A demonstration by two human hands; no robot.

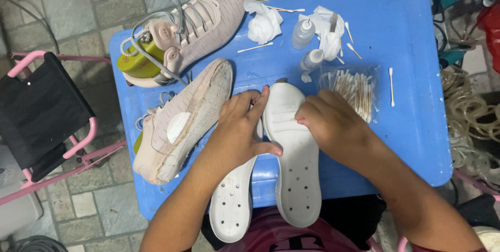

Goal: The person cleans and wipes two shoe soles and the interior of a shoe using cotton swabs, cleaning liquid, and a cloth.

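Note:
Two white shoe soles lie side by side on a blue plastic table (401, 38). My left hand (240, 127) rests flat across the left sole (232, 202) and touches the edge of the right sole (297, 168), with its fingers spread. My right hand (333, 124) pinches a thin cotton swab against the upper part of the right sole. A pink knit shoe upper (179, 121) lies on its side just left of my left hand, its bare bottom facing up.
A second pink shoe (195, 22) with grey laces sits at the table's back left. Crumpled tissues (264, 20), two small squeeze bottles (303, 33), loose swabs and a clear bag of cotton swabs (357, 88) lie behind the soles. A pink-framed black chair (39, 111) stands left.

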